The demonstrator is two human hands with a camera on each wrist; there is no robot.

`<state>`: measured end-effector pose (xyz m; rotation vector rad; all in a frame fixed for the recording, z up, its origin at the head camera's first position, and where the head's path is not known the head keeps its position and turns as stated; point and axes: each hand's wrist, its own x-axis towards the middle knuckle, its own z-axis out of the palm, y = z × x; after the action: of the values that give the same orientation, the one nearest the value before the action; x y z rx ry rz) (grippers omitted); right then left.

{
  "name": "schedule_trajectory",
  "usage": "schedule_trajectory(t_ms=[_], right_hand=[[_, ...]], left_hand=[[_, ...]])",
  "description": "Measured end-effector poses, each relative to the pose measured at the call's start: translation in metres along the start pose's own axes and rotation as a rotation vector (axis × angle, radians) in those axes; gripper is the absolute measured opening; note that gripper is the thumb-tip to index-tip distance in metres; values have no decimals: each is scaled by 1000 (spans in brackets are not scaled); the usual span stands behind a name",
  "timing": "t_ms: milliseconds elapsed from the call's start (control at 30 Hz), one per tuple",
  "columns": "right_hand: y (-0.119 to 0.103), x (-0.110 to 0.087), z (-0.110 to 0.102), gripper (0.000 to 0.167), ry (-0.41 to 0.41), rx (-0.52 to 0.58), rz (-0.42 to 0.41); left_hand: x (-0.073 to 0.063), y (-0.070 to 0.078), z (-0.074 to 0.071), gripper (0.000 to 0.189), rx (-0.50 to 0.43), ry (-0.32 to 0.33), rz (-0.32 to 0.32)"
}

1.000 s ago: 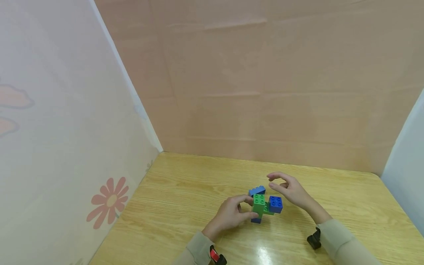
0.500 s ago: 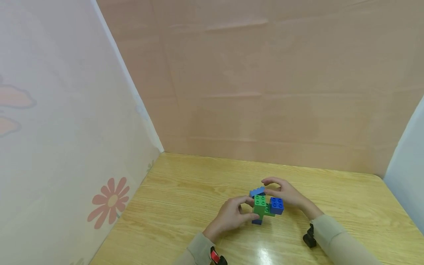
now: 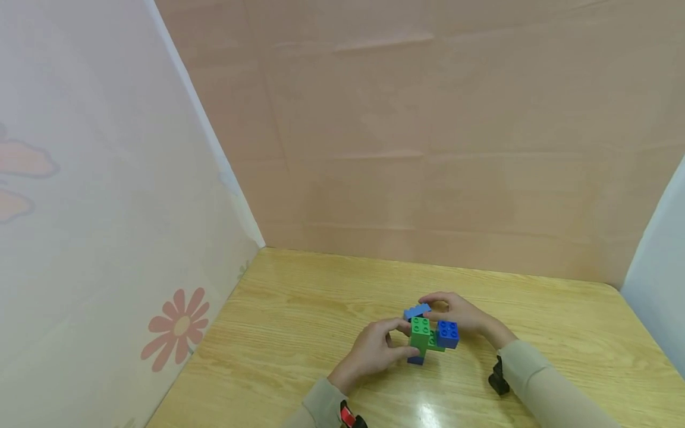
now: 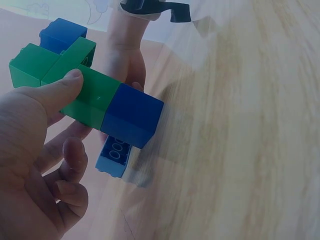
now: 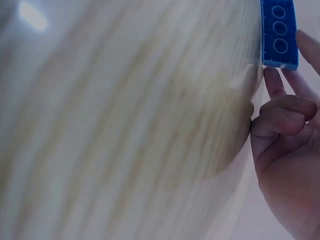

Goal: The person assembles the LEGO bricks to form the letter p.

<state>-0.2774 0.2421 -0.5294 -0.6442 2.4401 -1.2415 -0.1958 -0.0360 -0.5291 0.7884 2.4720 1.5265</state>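
My left hand [image 3: 374, 349] grips a joined build of toy building bricks by its upright green brick column [image 3: 420, 336], thumb on the near side. A dark blue brick [image 4: 132, 115] forms its bottom end. From the column a green brick sticks out to the right, carrying a blue brick [image 3: 447, 334] with studs up. Just behind this build is a longer light blue brick [image 3: 417, 311], tipped on its side. Its hollow underside shows in both wrist views. My right hand [image 3: 461, 313] pinches that brick's right end between thumb and fingers.
The wood-grain table [image 3: 321, 297] extends to a tan sheet [image 3: 374, 178] hung along its back. A pale wall with printed flowers [image 3: 181, 324] borders the left side, and another pale panel [image 3: 660, 238] the right.
My right hand has come left and down from above the table to the light blue brick, closing its fingers round the end. My left hand keeps its hold on the brick build, almost still.
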Motion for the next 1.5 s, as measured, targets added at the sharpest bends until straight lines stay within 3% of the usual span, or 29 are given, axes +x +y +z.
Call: schedule_trajectory(t_ms=[333, 600, 833, 967, 1233, 1500], right_hand=[[0, 0, -3, 35, -50, 22, -10], [2, -5, -2, 26, -44, 20, -55], [3, -14, -6, 25, 9, 21, -90], [2, -21, -9, 29, 53, 20, -67], [-10, -36, -17, 33, 205, -105, -55], [-33, -53, -22, 34, 258, -50, -66]], left_hand=[[0, 0, 0, 32, 0, -1, 5], [-1, -1, 1, 32, 3, 0, 6], [-3, 1, 0, 33, 5, 7, 10], [-2, 3, 0, 32, 3, 8, 7], [-2, 3, -1, 32, -6, 7, -2], [-3, 3, 0, 33, -14, 13, -7]])
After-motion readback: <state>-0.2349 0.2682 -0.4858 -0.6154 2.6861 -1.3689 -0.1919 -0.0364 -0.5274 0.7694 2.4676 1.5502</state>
